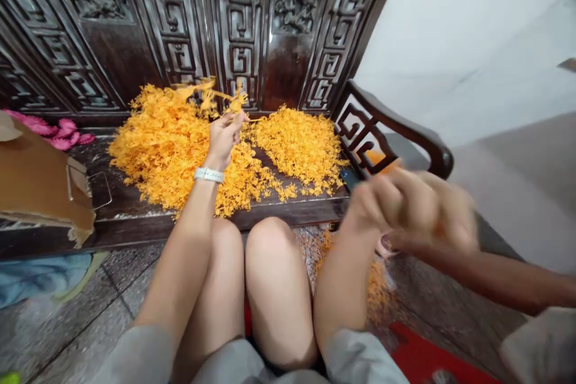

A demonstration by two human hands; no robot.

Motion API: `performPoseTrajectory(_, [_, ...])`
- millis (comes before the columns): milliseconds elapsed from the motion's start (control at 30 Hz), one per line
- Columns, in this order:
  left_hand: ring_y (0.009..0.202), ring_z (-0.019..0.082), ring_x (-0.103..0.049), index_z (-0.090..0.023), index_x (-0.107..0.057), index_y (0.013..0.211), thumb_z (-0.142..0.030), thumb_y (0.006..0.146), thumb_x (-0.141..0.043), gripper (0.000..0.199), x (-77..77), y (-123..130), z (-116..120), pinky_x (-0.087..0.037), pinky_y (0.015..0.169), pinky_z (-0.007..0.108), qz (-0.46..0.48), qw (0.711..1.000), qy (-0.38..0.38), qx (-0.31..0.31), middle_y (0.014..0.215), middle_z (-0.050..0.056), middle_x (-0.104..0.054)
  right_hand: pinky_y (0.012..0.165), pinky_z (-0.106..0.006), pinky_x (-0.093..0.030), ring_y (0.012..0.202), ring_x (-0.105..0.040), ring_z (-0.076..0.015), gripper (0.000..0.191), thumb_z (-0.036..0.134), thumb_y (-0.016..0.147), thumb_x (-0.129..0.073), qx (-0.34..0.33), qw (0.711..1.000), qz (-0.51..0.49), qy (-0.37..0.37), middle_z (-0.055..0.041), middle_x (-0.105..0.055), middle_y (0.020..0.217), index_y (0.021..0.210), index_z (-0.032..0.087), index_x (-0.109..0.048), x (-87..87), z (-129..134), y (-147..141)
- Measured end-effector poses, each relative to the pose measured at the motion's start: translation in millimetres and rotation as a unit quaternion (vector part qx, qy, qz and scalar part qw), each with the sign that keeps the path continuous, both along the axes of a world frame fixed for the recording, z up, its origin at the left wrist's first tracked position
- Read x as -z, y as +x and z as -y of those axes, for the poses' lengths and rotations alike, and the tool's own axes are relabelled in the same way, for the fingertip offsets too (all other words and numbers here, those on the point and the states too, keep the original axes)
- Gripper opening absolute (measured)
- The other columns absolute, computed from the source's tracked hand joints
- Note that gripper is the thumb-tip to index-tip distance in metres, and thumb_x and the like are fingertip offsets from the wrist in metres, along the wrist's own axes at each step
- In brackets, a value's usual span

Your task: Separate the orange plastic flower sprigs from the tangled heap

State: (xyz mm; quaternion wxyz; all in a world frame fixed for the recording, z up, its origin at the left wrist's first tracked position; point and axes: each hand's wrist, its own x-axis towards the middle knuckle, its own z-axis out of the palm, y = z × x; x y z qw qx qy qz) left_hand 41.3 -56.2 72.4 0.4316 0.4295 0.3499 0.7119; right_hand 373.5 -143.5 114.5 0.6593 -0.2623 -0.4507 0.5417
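Note:
My left hand (224, 138), with a pale band (209, 175) on the wrist, pinches the thin stem of a yellow artificial flower sprig (236, 101). It is over a big heap of the same yellow sprigs (157, 138) on a dark wooden bench. To its right lies a smaller pile of loose yellow florets (299, 147). My right hand (414, 204) is raised at the right, near the bench's armrest, and smeared by motion. Its fingers look curled, with bits of orange showing at them; what they hold cannot be made out.
Another person's arm (486, 276) reaches in from the right, below my right hand. A cardboard box (40, 174) and pink flowers (63, 133) are at the left. The carved backrest (288, 72) and armrest (405, 126) bound the bench. Orange florets (380, 294) litter the floor.

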Motion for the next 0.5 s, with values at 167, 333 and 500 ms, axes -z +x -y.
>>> performPoseTrajectory(167, [0.043,0.005,-0.023,-0.018,-0.068,0.069,-0.044,0.091,-0.080,0.036,-14.8,18,18,-0.026,0.045,0.018,0.058,0.990,-0.039,0.120,0.049,-0.010,-0.020,0.054,-0.030,-0.053,0.069,-0.061,-0.0181,0.022,0.043,0.097,-0.062,0.001,0.979,-0.096,-0.181,-0.0050,-0.067,0.090,0.109,0.024,-0.064,32.9,-59,-81])
performPoseTrajectory(333, [0.040,0.005,-0.026,-0.017,-0.067,0.062,-0.041,0.097,-0.071,0.044,-15.7,25,24,-0.032,0.044,0.017,0.021,0.980,-0.071,0.185,0.045,-0.008,-0.018,0.059,-0.023,-0.046,0.074,-0.058,-0.0129,0.017,0.029,0.098,-0.055,0.017,0.956,-0.126,-0.263,-0.0052,-0.069,0.098,0.100,0.019,-0.069,61.9,-78,-112])
performPoseTrajectory(500, [0.043,0.003,-0.028,-0.016,-0.066,0.059,-0.044,0.085,-0.084,0.043,-14.3,31,21,-0.027,0.041,0.016,-0.033,0.982,-0.075,0.172,0.050,-0.004,-0.037,0.066,-0.028,-0.043,0.078,-0.057,-0.0148,0.048,0.067,0.094,-0.062,-0.038,0.994,0.057,-0.089,-0.0057,-0.070,0.096,0.103,0.021,-0.072,45.2,-69,-122])
